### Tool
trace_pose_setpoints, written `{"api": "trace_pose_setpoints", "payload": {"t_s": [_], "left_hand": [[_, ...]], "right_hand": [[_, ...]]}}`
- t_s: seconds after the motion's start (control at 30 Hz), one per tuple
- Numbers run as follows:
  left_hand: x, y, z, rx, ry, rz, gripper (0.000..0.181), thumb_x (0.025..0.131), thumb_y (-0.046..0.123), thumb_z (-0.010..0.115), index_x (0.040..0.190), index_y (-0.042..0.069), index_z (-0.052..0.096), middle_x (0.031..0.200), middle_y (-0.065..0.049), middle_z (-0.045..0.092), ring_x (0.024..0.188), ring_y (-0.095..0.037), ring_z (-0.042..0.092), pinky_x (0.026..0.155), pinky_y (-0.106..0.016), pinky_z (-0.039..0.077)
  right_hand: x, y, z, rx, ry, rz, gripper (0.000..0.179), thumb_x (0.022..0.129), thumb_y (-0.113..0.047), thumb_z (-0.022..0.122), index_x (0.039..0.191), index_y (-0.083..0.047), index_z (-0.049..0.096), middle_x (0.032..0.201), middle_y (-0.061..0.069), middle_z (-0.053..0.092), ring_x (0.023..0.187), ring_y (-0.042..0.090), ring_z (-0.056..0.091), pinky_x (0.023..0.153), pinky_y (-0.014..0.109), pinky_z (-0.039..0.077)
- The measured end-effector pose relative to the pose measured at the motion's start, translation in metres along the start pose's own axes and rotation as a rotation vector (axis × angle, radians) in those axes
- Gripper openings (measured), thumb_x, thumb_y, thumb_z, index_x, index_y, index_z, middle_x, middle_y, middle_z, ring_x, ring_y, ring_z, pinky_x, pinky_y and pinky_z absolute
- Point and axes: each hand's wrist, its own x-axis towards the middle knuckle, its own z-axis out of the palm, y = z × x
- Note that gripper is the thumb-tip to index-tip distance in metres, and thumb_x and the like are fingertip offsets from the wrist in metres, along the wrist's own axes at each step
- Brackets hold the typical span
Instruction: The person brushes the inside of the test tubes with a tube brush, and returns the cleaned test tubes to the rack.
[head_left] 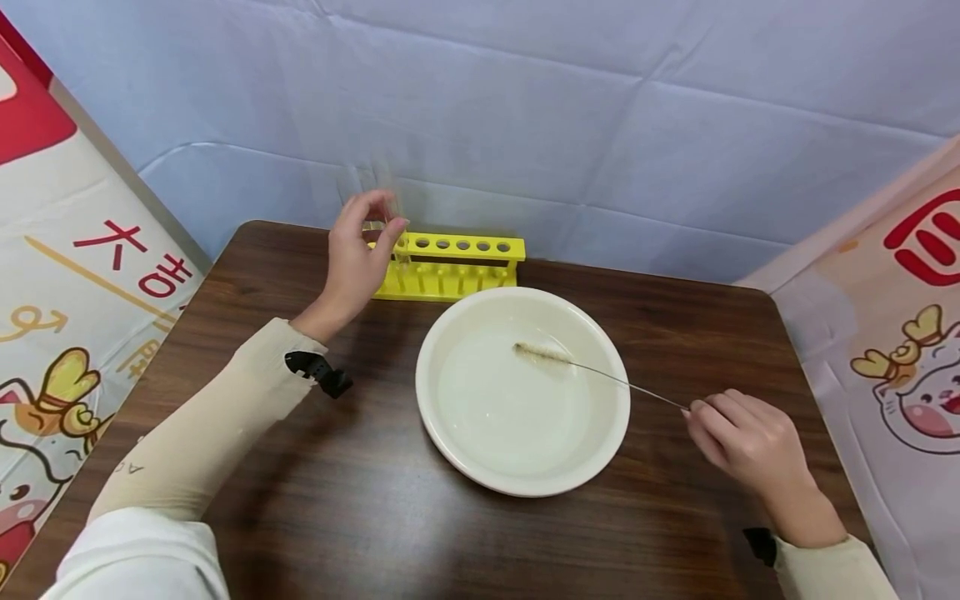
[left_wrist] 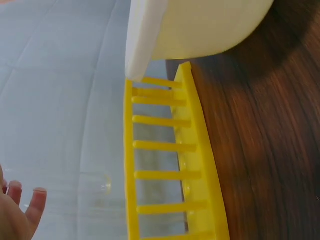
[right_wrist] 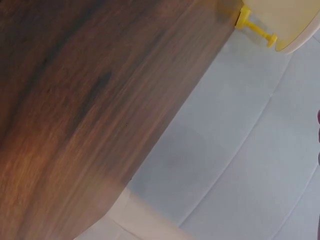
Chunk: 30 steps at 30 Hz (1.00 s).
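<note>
Left grip (head_left: 360, 254) pinches tube (left_wrist: 102, 183) over rack (head_left: 457, 250), counter's (head_left: 352, 500) back edge | right grip (head_left: 750, 437) holds brush (head_left: 543, 354) by wire, presumably for reach

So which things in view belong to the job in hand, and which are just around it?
Belong to the job:
clear test tube, in the left hand
brush, wire handle in the right hand
white basin, under the bristles
yellow rack, behind the basin

Just around, apparently:
printed panels, both sides
pale cloth backdrop
black wrist straps, worn
</note>
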Motion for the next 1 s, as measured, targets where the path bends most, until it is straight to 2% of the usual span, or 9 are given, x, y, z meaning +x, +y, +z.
{"api": "trace_pose_setpoints", "payload": {"t_s": [0.07, 0.17, 0.3, 0.4, 0.8, 1.0], "left_hand": [[0.003, 0.000, 0.005, -0.016, 0.029, 0.003, 0.034, 0.098, 0.013, 0.068, 0.126, -0.005, 0.061, 0.102, -0.020, 0.058, 0.098, -0.027, 0.064, 0.076, -0.019, 0.054], [0.007, 0.000, 0.013, -0.028, 0.057, 0.002, 0.034, 0.098, 0.013, 0.068, 0.126, -0.005, 0.062, 0.103, -0.019, 0.059, 0.099, -0.026, 0.065, 0.076, -0.028, 0.057], [0.012, -0.002, 0.023, -0.024, 0.075, -0.006, 0.034, 0.098, 0.014, 0.068, 0.125, -0.004, 0.062, 0.104, -0.019, 0.059, 0.100, -0.026, 0.065, 0.076, -0.040, 0.060], [0.014, -0.002, 0.029, -0.020, 0.076, -0.009, 0.034, 0.098, 0.015, 0.068, 0.125, -0.005, 0.062, 0.104, -0.020, 0.058, 0.100, -0.028, 0.065, 0.077, -0.044, 0.060], [0.019, -0.006, 0.043, 0.018, 0.025, -0.114, 0.034, 0.100, 0.018, 0.063, 0.128, -0.001, 0.061, 0.106, -0.017, 0.055, 0.106, -0.026, 0.061, 0.087, -0.034, 0.058], [0.022, -0.007, 0.048, 0.024, 0.033, -0.142, 0.033, 0.099, 0.015, 0.065, 0.127, -0.002, 0.061, 0.105, -0.017, 0.055, 0.106, -0.026, 0.061, 0.089, -0.035, 0.058]], "right_hand": [[0.000, 0.000, 0.001, 0.000, 0.001, 0.001, 0.042, 0.105, -0.018, 0.052, 0.068, 0.001, 0.058, 0.060, 0.010, 0.055, 0.042, 0.024, 0.043, 0.036, 0.038, 0.035], [0.001, -0.001, 0.001, 0.000, 0.002, 0.002, 0.042, 0.105, -0.018, 0.052, 0.068, 0.001, 0.058, 0.060, 0.010, 0.054, 0.042, 0.024, 0.043, 0.036, 0.038, 0.035], [0.001, -0.002, 0.002, 0.004, 0.001, 0.007, 0.041, 0.105, -0.018, 0.052, 0.068, 0.001, 0.059, 0.060, 0.010, 0.055, 0.042, 0.023, 0.043, 0.036, 0.038, 0.035], [0.002, -0.002, 0.002, 0.007, 0.001, 0.009, 0.041, 0.105, -0.018, 0.052, 0.069, 0.001, 0.059, 0.061, 0.009, 0.056, 0.043, 0.023, 0.043, 0.036, 0.038, 0.035], [0.003, -0.003, 0.004, 0.010, 0.010, 0.015, 0.043, 0.105, -0.018, 0.051, 0.068, 0.001, 0.059, 0.060, 0.009, 0.055, 0.043, 0.023, 0.044, 0.037, 0.038, 0.036], [0.003, -0.003, 0.006, 0.012, 0.016, 0.014, 0.042, 0.104, -0.018, 0.052, 0.067, 0.000, 0.058, 0.060, 0.008, 0.055, 0.043, 0.023, 0.042, 0.036, 0.037, 0.034]]}}
